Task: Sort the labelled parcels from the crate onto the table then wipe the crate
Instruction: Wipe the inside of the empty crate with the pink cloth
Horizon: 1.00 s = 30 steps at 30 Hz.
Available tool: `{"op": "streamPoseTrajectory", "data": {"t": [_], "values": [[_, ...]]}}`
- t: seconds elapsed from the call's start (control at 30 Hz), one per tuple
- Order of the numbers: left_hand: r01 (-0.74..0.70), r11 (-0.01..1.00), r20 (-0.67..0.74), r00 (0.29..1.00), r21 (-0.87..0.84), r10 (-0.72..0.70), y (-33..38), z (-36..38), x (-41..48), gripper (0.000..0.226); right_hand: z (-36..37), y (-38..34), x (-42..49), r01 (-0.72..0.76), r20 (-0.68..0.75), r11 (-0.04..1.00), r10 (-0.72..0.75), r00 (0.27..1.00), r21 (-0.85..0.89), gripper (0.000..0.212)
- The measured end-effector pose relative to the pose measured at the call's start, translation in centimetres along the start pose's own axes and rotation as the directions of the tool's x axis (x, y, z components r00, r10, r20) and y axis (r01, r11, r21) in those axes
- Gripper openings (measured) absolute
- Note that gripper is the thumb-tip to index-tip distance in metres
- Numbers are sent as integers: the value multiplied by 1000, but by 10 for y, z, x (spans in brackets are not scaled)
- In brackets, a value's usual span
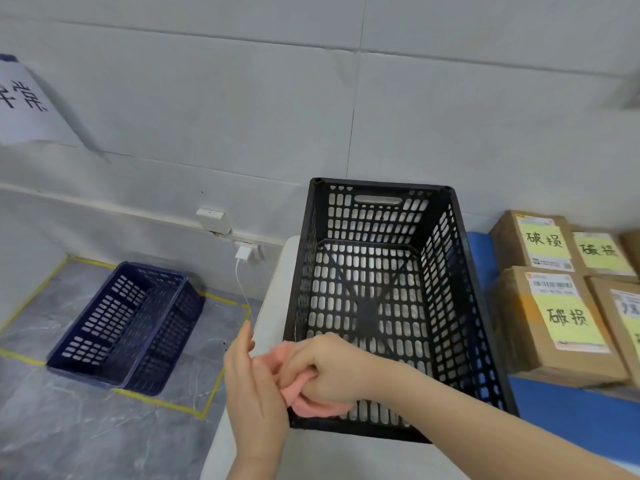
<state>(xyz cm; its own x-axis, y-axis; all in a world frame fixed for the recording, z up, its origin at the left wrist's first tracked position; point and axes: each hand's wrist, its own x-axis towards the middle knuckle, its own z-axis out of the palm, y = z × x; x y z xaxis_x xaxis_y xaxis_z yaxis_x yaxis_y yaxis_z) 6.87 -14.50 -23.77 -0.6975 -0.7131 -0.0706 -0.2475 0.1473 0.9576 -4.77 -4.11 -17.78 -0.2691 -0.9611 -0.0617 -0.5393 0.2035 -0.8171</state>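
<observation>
Parcels (554,299) lie right of the crate (460,271); basket (124,327) left.

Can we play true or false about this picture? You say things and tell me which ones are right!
1. The black crate is full of parcels. False: it is empty.
2. The right hand grips a pink cloth. True.
3. The blue crate sits on the table. False: it is on the floor, inside yellow tape lines.
4. The cardboard parcels beside the black crate have yellow labels. True.
5. The left hand is a tight fist. False: its fingers are straight.
</observation>
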Motion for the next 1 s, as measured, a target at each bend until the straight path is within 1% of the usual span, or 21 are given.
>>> {"op": "streamPoseTrajectory", "data": {"t": [0.03,0.07,0.1,0.13,0.2,0.27,0.37,0.43,0.5,0.57,0.63,0.67,0.7,0.77,0.83,0.9,1.0], "values": [[-140,974,-49,987,176,151,-3,-1,-2,60,-4,-3,0,-50,47,998,48,998,27,39],[-221,946,-64,968,236,242,1,-1,-3,54,-8,-6,1,-86,93,995,82,992,41,39],[-270,923,-69,952,275,299,4,0,-2,44,-11,-8,1,-127,137,991,120,983,47,38],[-299,906,-78,939,299,336,10,0,-3,41,-15,-9,1,-177,183,983,164,969,52,38],[-332,881,-31,931,337,363,10,-1,-3,53,-23,-10,3,-269,275,960,240,931,74,36],[-394,837,24,909,381,417,6,-3,-2,59,-28,-10,4,-335,343,939,290,893,79,34],[-436,814,88,895,384,438,0,-4,1,49,-31,-9,2,-437,431,898,374,821,54,30],[-450,809,131,891,378,434,-2,-5,4,46,-30,-9,-2,-484,470,875,417,778,25,27],[-421,831,152,907,364,393,2,-6,5,46,-32,-12,-10,-552,483,831,457,747,68,27],[-314,896,142,949,315,283,18,-7,5,45,-38,-15,-21,-600,472,790,483,737,129,28],[-182,949,135,979,256,152,40,-6,9,36,-45,-16,-34,-626,445,759,504,740,179,31],[-132,957,130,986,257,101,49,-2,16,32,-47,-15,-42,-636,434,738,509,744,224,31],[-98,953,138,989,286,60,55,2,24,35,-48,-14,-49,-642,410,712,515,753,285,33],[-91,912,203,979,399,9,61,17,48,55,-46,-7,-59,-629,310,670,548,777,394,34],[-113,856,278,960,504,-37,62,35,69,67,-42,1,-66,-603,155,630,617,771,490,29],[-107,808,298,951,580,-88,63,49,80,71,-41,8,-72,-577,20,598,685,728,556,26],[-126,757,276,958,642,-75,61,54,83,73,-46,16,-82,-519,-45,531,727,685,670,22]]}}
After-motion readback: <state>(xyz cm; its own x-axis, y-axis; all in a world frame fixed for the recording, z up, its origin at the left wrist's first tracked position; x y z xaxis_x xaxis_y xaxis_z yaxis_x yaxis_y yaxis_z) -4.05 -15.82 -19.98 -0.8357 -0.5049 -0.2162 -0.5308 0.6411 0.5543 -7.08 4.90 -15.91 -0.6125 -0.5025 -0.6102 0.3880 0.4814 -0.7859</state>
